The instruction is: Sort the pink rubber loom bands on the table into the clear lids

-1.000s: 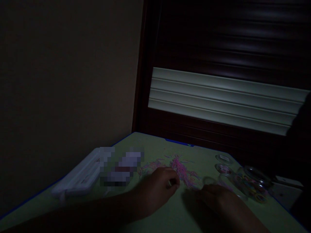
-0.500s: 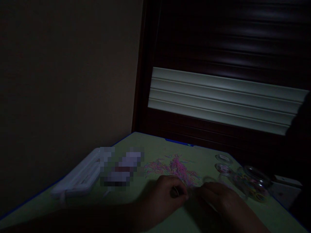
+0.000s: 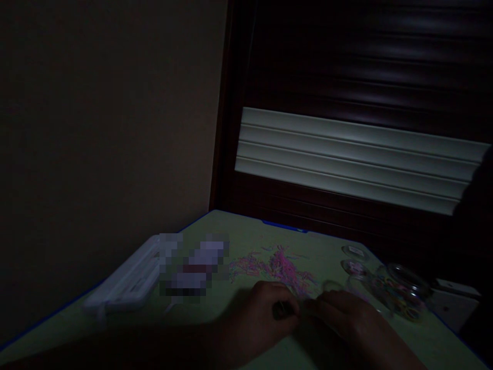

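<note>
My left hand (image 3: 267, 316) is closed in a pinch low in the view, thumb and forefinger curled into a ring. Close by on its right, my right hand (image 3: 346, 313) has its fingers pressed together, pointing towards the left fingertips. Whatever the two hands pinch is too small and dark to make out. Just beyond them lies a loose heap of small pink and pastel strands, perhaps little elastic bands (image 3: 285, 267), spread over the pale green table (image 3: 327, 244).
A clear jar (image 3: 408, 293) with coloured bands in it lies to the right. Beside it are small clear round containers (image 3: 355, 267) and a pale box-like object (image 3: 456, 298). A white case (image 3: 123, 282) sits on the left, near a blurred-out object (image 3: 196, 267). A wall bounds the left side.
My right hand has shifted slightly left, so its fingertips are a little nearer my left hand. The left hand and the heap look almost unmoved.
</note>
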The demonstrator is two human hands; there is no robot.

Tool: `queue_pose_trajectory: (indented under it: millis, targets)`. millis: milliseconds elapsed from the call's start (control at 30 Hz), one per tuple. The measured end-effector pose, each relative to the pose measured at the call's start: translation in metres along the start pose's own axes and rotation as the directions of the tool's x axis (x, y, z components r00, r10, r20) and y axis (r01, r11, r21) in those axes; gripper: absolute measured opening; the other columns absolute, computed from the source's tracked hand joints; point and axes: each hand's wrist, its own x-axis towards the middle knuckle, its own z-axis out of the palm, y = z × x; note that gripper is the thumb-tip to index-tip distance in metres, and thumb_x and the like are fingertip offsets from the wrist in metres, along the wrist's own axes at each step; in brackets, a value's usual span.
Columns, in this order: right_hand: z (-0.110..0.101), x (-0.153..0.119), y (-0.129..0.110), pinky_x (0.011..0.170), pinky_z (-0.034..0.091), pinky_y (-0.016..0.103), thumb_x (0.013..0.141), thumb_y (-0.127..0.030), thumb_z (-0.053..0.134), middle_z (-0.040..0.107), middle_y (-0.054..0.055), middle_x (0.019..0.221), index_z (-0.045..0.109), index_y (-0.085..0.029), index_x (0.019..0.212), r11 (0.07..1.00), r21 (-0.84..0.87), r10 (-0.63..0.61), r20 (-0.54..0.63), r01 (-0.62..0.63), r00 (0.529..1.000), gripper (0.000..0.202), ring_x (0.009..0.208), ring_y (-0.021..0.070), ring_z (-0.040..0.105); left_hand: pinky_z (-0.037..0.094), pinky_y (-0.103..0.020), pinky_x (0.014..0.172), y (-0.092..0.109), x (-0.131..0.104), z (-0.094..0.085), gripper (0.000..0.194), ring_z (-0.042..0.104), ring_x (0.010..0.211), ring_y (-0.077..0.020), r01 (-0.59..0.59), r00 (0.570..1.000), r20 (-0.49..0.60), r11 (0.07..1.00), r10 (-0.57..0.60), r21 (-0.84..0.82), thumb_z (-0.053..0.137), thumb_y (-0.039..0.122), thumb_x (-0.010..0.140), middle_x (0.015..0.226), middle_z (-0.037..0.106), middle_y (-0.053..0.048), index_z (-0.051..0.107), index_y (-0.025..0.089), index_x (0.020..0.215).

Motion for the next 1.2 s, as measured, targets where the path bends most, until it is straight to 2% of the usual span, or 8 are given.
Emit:
queue_pose_trajectory:
  millis: [267, 500, 733, 900, 1033, 1200]
  targets:
    - [-0.002, 0.001, -0.004, 0.055, 0.035, 0.022, 0.065, -0.001, 0.054, 0.059, -0.001, 0.07, 0.058, -0.022, 0.083, 1.0, 0.009, -0.03, 0.0, 0.03, 1.0, 0.028, 0.062, 0.0128, 0.054, 0.04, -0.018, 0.065, -0.001, 0.001, 0.002, 0.014, 0.055, 0.07, -0.0107, -0.024, 1.0, 0.021, 0.999, 0.023, 0.025, 0.057, 0.008, 0.068, 0.074, 0.061, 0.003, 0.065, 0.017, 0.075]
    - [0.002, 0.001, -0.004, 0.051, 0.034, 0.023, 0.061, -0.001, 0.051, 0.057, -0.001, 0.065, 0.056, -0.02, 0.074, 1.0, -0.008, -0.007, -0.015, 0.007, 1.0, 0.023, 0.057, 0.0125, 0.052, 0.041, -0.018, 0.063, -0.001, 0.0, 0.001, 0.013, 0.056, 0.069, -0.0102, -0.011, 1.0, 0.024, 1.0, 0.01, 0.029, 0.056, 0.009, 0.069, 0.074, 0.061, 0.003, 0.065, 0.017, 0.075]
    - [0.007, -0.002, 0.0, 0.053, 0.035, 0.024, 0.066, -0.002, 0.052, 0.059, 0.0, 0.069, 0.058, -0.021, 0.077, 0.999, -0.025, 0.02, -0.042, -0.021, 0.999, 0.022, 0.061, 0.0142, 0.053, 0.04, -0.018, 0.063, -0.003, 0.001, 0.001, 0.009, 0.055, 0.069, -0.0096, -0.033, 0.999, 0.013, 0.999, 0.033, 0.025, 0.058, 0.011, 0.071, 0.073, 0.06, 0.003, 0.064, 0.017, 0.074]
    - [0.001, -0.001, -0.002, 0.053, 0.035, 0.025, 0.072, -0.004, 0.047, 0.058, 0.001, 0.068, 0.056, -0.02, 0.078, 1.0, -0.001, 0.023, -0.063, -0.023, 0.998, 0.02, 0.061, 0.0147, 0.053, 0.04, -0.017, 0.063, -0.002, 0.001, 0.001, 0.008, 0.055, 0.07, -0.0095, -0.02, 1.0, 0.015, 1.0, 0.019, 0.018, 0.058, 0.012, 0.071, 0.074, 0.06, 0.003, 0.063, 0.017, 0.074]
    - [-0.004, -0.002, 0.0, 0.057, 0.037, 0.026, 0.077, -0.005, 0.043, 0.057, 0.003, 0.072, 0.056, -0.02, 0.082, 0.999, 0.02, 0.051, -0.038, -0.05, 0.998, 0.02, 0.067, 0.0167, 0.054, 0.04, -0.017, 0.063, -0.003, 0.001, 0.001, 0.008, 0.055, 0.069, -0.0095, -0.026, 1.0, 0.013, 0.999, 0.026, 0.029, 0.057, 0.012, 0.072, 0.074, 0.06, 0.004, 0.063, 0.017, 0.074]
    - [-0.006, -0.003, 0.005, 0.059, 0.04, 0.029, 0.081, -0.009, 0.04, 0.06, 0.005, 0.075, 0.059, -0.019, 0.089, 0.992, -0.078, 0.091, -0.105, -0.1, 0.99, 0.023, 0.068, 0.0183, 0.055, 0.04, -0.017, 0.061, -0.005, 0.001, 0.001, 0.008, 0.056, 0.068, -0.0093, -0.016, 1.0, 0.019, 1.0, 0.016, 0.003, 0.057, 0.013, 0.072, 0.074, 0.06, 0.003, 0.064, 0.017, 0.075]
